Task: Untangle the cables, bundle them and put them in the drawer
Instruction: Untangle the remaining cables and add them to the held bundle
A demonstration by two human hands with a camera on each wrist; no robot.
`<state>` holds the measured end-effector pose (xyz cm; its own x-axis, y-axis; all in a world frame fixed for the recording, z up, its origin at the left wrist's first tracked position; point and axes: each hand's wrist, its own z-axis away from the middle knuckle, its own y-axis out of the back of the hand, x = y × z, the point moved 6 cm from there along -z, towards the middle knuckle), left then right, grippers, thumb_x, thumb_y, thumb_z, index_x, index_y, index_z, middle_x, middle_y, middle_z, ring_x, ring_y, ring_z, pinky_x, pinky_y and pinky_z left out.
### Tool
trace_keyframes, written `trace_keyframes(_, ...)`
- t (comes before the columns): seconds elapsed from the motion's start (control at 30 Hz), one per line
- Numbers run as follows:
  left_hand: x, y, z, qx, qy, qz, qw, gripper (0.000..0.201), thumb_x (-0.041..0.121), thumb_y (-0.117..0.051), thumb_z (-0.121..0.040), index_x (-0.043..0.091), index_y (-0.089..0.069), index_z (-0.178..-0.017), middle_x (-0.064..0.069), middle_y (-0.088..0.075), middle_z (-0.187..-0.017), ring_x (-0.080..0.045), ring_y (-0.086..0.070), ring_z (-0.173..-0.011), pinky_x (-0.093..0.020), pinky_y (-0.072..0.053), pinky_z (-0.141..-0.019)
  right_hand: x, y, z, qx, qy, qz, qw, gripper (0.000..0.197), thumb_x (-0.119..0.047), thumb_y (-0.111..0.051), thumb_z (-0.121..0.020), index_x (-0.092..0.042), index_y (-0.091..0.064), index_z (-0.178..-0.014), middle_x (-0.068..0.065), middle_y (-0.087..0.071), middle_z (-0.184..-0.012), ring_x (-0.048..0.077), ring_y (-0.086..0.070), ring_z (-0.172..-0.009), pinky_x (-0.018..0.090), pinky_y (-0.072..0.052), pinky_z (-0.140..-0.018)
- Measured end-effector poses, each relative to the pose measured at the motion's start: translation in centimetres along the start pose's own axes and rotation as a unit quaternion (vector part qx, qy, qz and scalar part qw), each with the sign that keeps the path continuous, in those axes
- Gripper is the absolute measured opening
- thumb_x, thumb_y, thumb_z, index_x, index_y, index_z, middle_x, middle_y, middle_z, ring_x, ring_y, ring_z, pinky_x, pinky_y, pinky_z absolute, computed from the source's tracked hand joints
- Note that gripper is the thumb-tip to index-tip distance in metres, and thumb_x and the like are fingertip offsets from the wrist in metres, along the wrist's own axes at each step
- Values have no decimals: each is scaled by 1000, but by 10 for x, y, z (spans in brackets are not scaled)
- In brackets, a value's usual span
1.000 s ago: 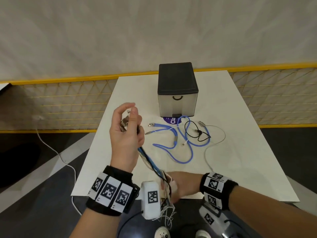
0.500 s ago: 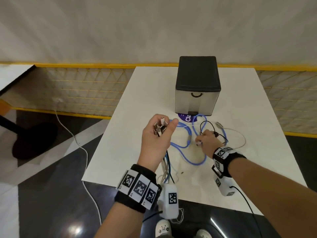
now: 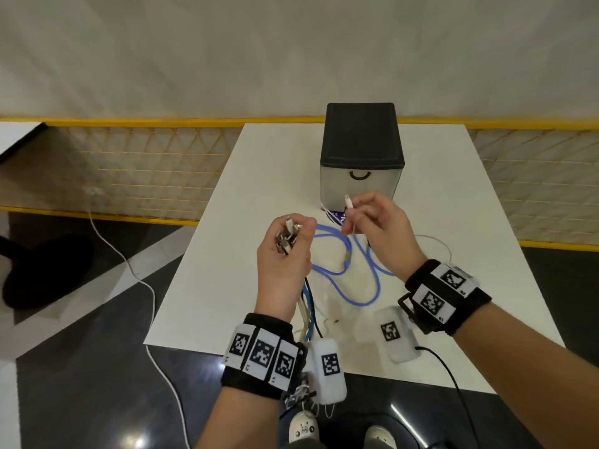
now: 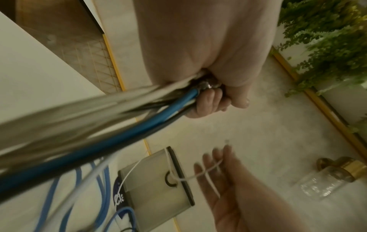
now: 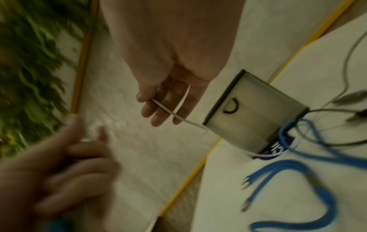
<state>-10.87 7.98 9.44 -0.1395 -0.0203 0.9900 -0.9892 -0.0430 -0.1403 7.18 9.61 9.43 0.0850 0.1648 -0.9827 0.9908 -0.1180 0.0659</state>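
My left hand (image 3: pixel 291 230) is raised over the white table (image 3: pixel 486 254) and grips a bundle of cable ends (image 3: pixel 287 236). Blue, black and white leads (image 4: pixel 139 120) hang down from its fist. My right hand (image 3: pixel 350 215) pinches the plug end of a thin white cable (image 3: pixel 347 202), held up close beside the left hand. That cable (image 5: pixel 170 112) trails back toward the drawer box. Loose blue cables (image 3: pixel 343 264) loop on the table under both hands. The small drawer box (image 3: pixel 361 157), black on top with a handle on its front, stands behind them with its drawer closed.
A grey cable (image 3: pixel 437 241) lies to the right of the blue loops. A white cord (image 3: pixel 142 280) runs over the dark floor on the left. A yellow mesh rail (image 3: pixel 146 157) borders the table's far side. A glass jar (image 4: pixel 325 182) shows in the left wrist view.
My right hand went from the table's near edge out to the loose cables, then came up with a white cable end toward the left hand. The left hand kept its bundle.
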Motion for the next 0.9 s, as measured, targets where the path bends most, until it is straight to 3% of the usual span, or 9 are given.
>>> trace_keyframes(0.13,5,-26,6,-45,35,8,998,6,22,-66,-94,19,-69,-98,13,-53,-58,-4,-41,-46,-18,-33,-45,-35,-19,25,-24,8,-111,994,3,1,-56,-91,-1,-53,-91,7,-68,-68,20,-65,-63,27,-55,-67)
trace_keyframes(0.33,13,-31,13,-80,30,10,996,20,27,-67,-94,8,-65,-87,-6,-48,-66,-11,-35,-50,-19,-31,-45,-46,-10,44,-69,33,-61,995,12,2,-54,-92,3,-61,-102,4,-72,-80,19,-67,-71,26,-55,-74)
trace_keyframes(0.4,14,-29,16,-74,33,15,997,21,27,-67,-94,10,-64,-83,-4,-50,-63,-11,-37,-50,-20,-32,-46,-45,-12,49,-98,32,-53,993,12,2,-55,-92,0,-60,-102,7,-71,-83,21,-66,-71,28,-54,-75)
trace_keyframes(0.47,16,-26,19,-51,34,31,998,23,26,-65,-96,13,-61,-76,-1,-49,-58,-11,-38,-50,-22,-32,-47,-39,-16,54,-126,19,-39,991,10,-1,-54,-93,-5,-57,-101,8,-68,-79,21,-61,-68,28,-51,-73)
trace_keyframes(0.63,26,6,13,62,13,128,990,28,18,-57,-100,15,-53,-72,0,-55,-58,-11,-46,-51,-22,-38,-52,-15,-19,76,-203,-8,92,975,19,-14,-47,-99,-15,-65,-96,-11,-53,-71,13,-46,-66,27,-41,-64)
trace_keyframes(0.73,25,27,11,107,34,242,964,19,18,-57,-100,11,-53,-83,-1,-51,-57,-16,-61,-60,-35,-57,-72,2,-9,86,-219,-39,132,966,22,-16,-46,-100,-16,-66,-90,3,-49,-70,17,-41,-65,32,-38,-64)
trace_keyframes(0.77,25,33,10,116,40,268,955,18,19,-57,-100,11,-52,-84,-1,-48,-57,-16,-61,-59,-36,-59,-73,8,-4,88,-220,-49,154,962,22,-16,-46,-100,-17,-65,-89,9,-50,-71,17,-42,-65,32,-40,-65)
trace_keyframes(0.83,26,44,9,127,42,276,952,21,18,-55,-100,15,-49,-80,3,-43,-58,-11,-46,-49,-25,-52,-54,19,7,91,-220,-59,212,950,22,-18,-45,-100,-21,-64,-89,14,-58,-81,13,-47,-67,32,-44,-71)
trace_keyframes(0.9,27,50,8,119,35,238,963,22,17,-54,-100,18,-46,-79,6,-38,-59,-8,-29,-47,-19,-30,-43,19,16,89,-200,-53,238,949,22,-17,-44,-100,-23,-63,-90,5,-62,-84,8,-50,-68,27,-44,-72)
